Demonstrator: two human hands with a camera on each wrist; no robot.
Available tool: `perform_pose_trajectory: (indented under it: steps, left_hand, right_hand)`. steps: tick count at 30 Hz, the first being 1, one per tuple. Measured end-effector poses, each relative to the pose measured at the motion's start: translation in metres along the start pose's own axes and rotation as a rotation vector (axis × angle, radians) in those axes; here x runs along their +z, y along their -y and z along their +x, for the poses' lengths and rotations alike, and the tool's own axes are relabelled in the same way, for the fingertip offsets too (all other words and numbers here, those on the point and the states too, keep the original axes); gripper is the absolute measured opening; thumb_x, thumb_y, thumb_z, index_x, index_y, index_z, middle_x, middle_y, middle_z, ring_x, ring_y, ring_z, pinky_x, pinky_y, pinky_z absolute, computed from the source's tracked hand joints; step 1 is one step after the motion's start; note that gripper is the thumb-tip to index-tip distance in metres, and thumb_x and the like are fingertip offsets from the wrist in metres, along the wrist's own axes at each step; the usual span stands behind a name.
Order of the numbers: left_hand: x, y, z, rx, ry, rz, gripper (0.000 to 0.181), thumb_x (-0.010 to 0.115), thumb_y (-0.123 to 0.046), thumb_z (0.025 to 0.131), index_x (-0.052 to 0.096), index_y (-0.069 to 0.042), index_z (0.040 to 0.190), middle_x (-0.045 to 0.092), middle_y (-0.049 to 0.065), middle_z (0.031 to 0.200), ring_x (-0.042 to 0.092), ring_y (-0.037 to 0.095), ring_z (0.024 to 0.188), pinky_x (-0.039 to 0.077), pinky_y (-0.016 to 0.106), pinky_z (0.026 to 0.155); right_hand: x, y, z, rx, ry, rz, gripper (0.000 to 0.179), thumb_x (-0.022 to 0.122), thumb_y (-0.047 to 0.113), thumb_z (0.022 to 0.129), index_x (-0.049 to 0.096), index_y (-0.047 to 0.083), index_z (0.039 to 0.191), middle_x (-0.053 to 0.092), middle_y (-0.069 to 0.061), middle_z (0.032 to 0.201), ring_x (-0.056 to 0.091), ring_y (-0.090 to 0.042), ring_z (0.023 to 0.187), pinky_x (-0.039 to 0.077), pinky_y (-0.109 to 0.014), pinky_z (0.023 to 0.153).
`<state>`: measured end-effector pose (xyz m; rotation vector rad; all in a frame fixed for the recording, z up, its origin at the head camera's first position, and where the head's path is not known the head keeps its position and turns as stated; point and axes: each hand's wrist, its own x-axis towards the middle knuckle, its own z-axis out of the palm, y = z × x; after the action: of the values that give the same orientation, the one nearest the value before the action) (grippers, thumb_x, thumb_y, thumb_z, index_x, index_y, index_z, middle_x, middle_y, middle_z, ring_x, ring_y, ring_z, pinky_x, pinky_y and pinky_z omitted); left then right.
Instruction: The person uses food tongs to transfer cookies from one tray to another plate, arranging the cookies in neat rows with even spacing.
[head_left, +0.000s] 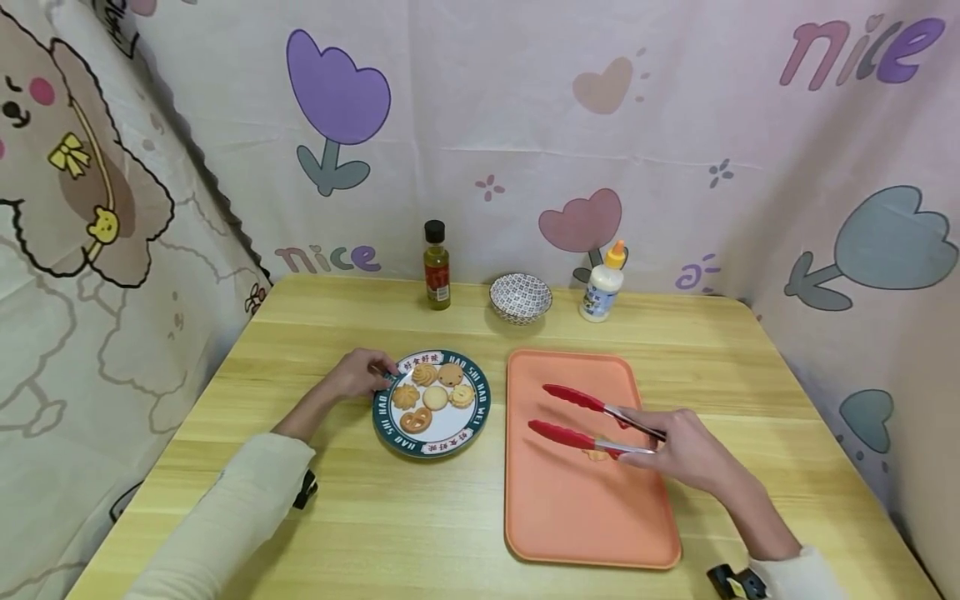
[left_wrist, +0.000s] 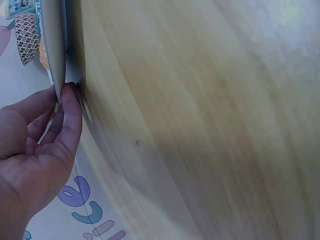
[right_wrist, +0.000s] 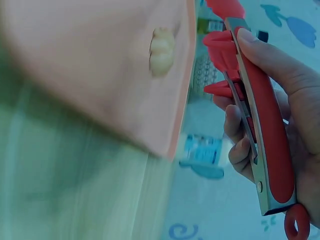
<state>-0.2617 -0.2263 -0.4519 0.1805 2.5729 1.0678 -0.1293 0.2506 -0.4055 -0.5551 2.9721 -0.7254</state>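
My left hand (head_left: 363,374) pinches the left rim of a round plate (head_left: 386,433) with a dark green patterned border. In the left wrist view the plate's edge (left_wrist: 54,40) sits between thumb and fingers. Several biscuits (head_left: 435,398) of different shapes lie on the plate, one like a pretzel. Held in my right hand (head_left: 686,450) are red-tipped metal tongs (head_left: 577,435), their arms spread apart, above an orange tray (head_left: 577,517). A single biscuit (right_wrist: 162,51) lies on the tray, partly hidden by the tongs in the head view. Nothing is between the tong tips.
Along the back of the wooden table (head_left: 345,533) stand a dark-capped bottle (head_left: 437,271) with a red label, a small patterned bowl (head_left: 521,300) and a white squeeze bottle (head_left: 602,290) with an orange-yellow tip. A printed cloth (head_left: 465,100) hangs behind the table.
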Motion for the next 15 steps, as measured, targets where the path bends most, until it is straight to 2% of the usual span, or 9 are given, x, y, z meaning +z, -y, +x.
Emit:
perform_pose_trajectory:
  steps: [8, 12, 15]
  left_hand:
    - [0.001, 0.001, 0.002, 0.004, 0.014, -0.002, 0.018, 0.06, -0.002, 0.086, 0.065, -0.002, 0.104, 0.06, 0.016, 0.103, 0.056, 0.021, 0.082, 0.05, 0.028, 0.061]
    - [0.0, 0.003, 0.001, 0.011, 0.001, -0.002, 0.018, 0.06, -0.002, 0.086, 0.065, -0.002, 0.103, 0.06, 0.016, 0.102, 0.056, 0.021, 0.081, 0.05, 0.028, 0.061]
    - [0.001, 0.002, 0.002, 0.021, -0.005, 0.0, 0.018, 0.061, -0.002, 0.086, 0.065, -0.001, 0.103, 0.06, 0.016, 0.101, 0.056, 0.021, 0.081, 0.05, 0.028, 0.06]
  right_hand:
    - [-0.017, -0.019, -0.029, 0.035, -0.02, -0.03, 0.063, 0.083, 0.041, 0.065, 0.066, 0.016, 0.121, 0.038, 0.015, 0.053, 0.031, 0.002, 0.049, 0.027, -0.017, 0.044]
    - [-0.023, -0.027, -0.037, 0.054, 0.016, -0.05, 0.063, 0.082, 0.045, 0.066, 0.067, 0.014, 0.119, 0.035, 0.014, 0.054, 0.028, 0.002, 0.049, 0.026, -0.017, 0.045]
    - [-0.026, -0.03, -0.045, 0.102, 0.049, -0.054, 0.064, 0.081, 0.048, 0.066, 0.067, 0.015, 0.12, 0.033, 0.013, 0.055, 0.027, 0.001, 0.049, 0.027, -0.018, 0.045]
